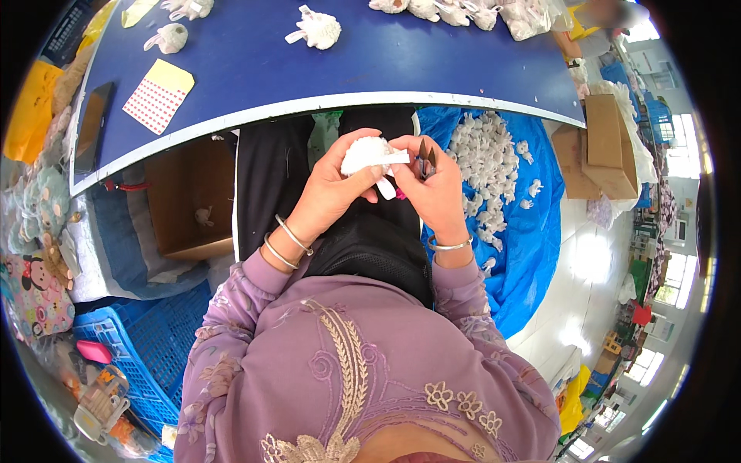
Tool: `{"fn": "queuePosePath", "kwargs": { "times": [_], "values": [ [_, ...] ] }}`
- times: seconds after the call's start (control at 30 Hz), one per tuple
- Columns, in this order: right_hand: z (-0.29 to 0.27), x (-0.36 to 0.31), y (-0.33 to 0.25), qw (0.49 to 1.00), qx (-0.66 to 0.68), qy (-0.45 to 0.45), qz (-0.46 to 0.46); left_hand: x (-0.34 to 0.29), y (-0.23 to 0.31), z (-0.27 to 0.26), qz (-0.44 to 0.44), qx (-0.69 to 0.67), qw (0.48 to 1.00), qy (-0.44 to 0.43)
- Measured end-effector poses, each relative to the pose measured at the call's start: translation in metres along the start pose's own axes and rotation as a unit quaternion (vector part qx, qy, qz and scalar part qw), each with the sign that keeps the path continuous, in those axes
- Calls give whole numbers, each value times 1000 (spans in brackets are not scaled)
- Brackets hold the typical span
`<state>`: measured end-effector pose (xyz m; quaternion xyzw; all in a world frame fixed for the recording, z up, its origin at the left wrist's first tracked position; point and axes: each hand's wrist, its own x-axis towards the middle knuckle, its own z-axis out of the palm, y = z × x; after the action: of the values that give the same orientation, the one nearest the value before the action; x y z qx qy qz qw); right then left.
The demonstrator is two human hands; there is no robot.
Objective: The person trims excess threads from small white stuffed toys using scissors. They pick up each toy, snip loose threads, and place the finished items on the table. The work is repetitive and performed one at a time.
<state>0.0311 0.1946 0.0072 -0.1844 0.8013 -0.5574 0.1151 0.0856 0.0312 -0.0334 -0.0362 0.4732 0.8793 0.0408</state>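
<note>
Above my lap, my left hand [328,193] is closed around a small fluffy white plush rabbit head [361,154]. Long white ear-like strips stick out of it toward the right and downward. My right hand [438,199] pinches at the strip on the right side with thumb and forefinger. Tucked in that same hand is a pair of dark-bladed thread snips [426,157], blades pointing up. A bit of bright pink [400,194] shows below the fingers; I cannot make out what it is. Similar rabbit heads lie on the blue table, one of them [318,29] straight ahead.
The blue table [370,76] has a white front edge just beyond my hands. On it lie a sticker sheet [159,96] and a dark phone-like slab [94,127]. Many small white plush pieces [486,154] rest on blue sheeting at right. Cardboard boxes [610,147] and a blue crate [147,347] stand nearby.
</note>
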Motion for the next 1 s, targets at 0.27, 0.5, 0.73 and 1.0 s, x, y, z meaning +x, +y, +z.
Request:
{"fn": "queuePosePath", "kwargs": {
  "times": [0.27,0.5,0.73,1.0],
  "values": [
    [7,3,-5,999,30,22,-13,-2,3,2,35,62,997,33],
    [2,3,-6,988,140,3,67,2,0,-4,-1,-41,999,-4],
    [0,-1,0,981,178,-2,82,3,-2,-3,-32,-134,990,1],
    [-1,0,-3,976,199,-2,90,3,-9,-6,-61,-185,980,-31]
  ]
}}
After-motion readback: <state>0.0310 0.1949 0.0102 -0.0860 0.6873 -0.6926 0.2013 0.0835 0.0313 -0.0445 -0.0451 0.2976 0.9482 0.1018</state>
